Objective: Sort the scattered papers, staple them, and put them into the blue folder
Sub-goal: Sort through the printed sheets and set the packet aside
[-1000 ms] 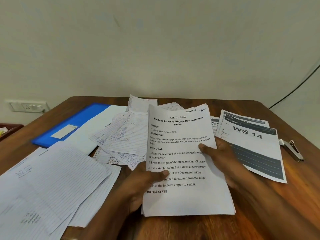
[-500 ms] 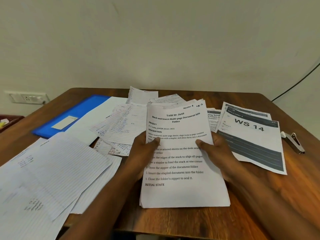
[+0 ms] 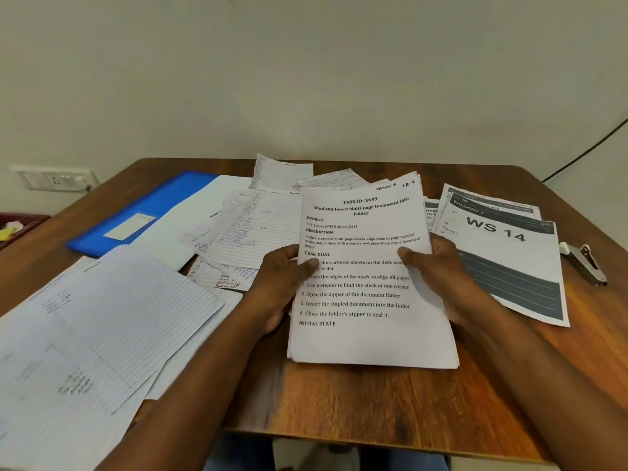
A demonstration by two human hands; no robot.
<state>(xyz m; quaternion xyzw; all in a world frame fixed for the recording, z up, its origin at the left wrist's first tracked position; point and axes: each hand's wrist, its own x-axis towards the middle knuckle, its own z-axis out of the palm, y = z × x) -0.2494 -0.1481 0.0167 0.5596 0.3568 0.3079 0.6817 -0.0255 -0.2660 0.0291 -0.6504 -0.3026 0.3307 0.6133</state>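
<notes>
Head view: the paper stack [image 3: 368,300] sits at the table's [image 3: 373,402] middle, long axis running away from the person, heading at the far end – tilted slightly rightward. The left hand [image 3: 282,287] pinches its left edge and the right hand [image 3: 438,270] its right (thumbs on the top sheet). Lined sheets [image 3: 102,317] lie left, the blue folder [image 3: 142,212] beyond; the stapler [image 3: 586,265] rests far right.

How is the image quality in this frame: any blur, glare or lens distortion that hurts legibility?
Head view: light is soft and even, no hard shadows; faint sheen on the wooden table. The printed sheet reads sharply; the lined pages at lower left smear and stretch from wide-angle distortion. The forearms look slightly soft.
</notes>
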